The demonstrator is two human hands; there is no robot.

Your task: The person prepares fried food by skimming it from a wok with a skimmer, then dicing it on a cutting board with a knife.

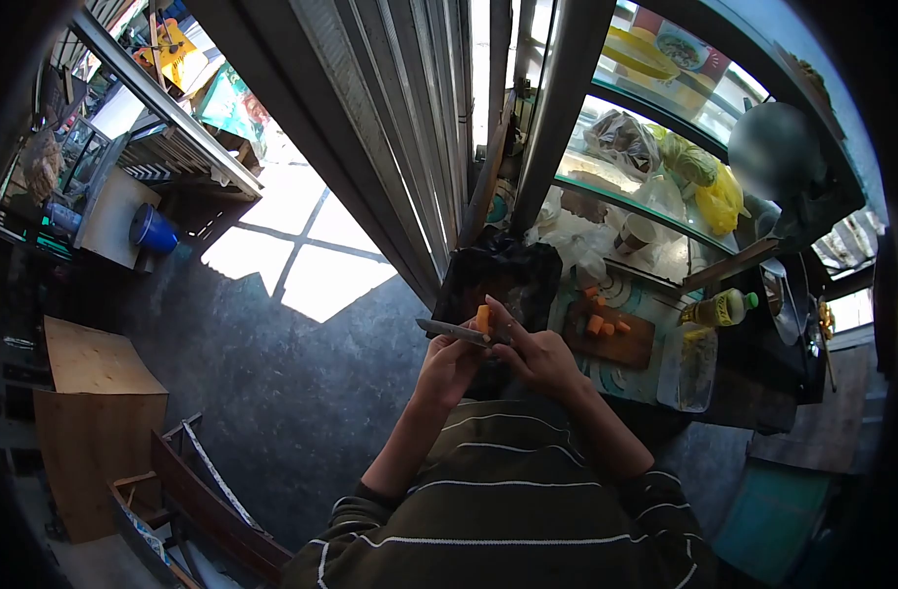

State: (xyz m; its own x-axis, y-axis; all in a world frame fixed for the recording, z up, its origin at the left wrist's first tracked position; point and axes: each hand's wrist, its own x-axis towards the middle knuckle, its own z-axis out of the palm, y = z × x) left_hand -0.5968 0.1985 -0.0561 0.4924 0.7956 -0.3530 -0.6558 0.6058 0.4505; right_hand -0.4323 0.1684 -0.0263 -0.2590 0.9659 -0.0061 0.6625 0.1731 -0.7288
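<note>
A knife [447, 329] points its blade to the left, across the front of my body. Its handle end is mostly hidden in my right hand [537, 355], whose fingers are closed around it. Against the blade stands an orange piece, apparently carrot [483, 319], with a right fingertip beside it. My left hand [447, 371] is closed under the blade at the lower end of this piece; its grip is partly hidden. A black plastic bag [513, 265] lies open just beyond both hands. To their right, several orange chunks [598, 324] rest on a brown cutting board [631, 344].
A clear plastic container [686, 368] and a bottle with a green cap [721, 308] stand right of the board. Behind it, a glass display case [645, 211] holds plastic bags. At left are a metal shutter [370, 118], wooden furniture [101, 412] and a blue bucket [153, 228].
</note>
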